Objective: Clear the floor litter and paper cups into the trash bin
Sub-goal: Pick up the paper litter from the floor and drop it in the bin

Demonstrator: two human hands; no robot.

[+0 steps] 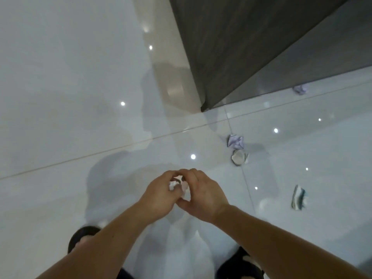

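My left hand and my right hand meet in front of me above the glossy white floor, both curled round a small wad of crumpled white paper that shows between the fingers. To the right on the tiles lie a crumpled lilac paper, a squashed paper cup just below it, and a flattened striped cup or wrapper. Another crumpled lilac paper lies farther back beside the dark panel. No trash bin is in view.
A dark grey cabinet or partition rises at the upper right, its corner meeting the floor near the middle. A beige tile strip runs along its left side. My feet in dark sandals stand at the bottom edge.
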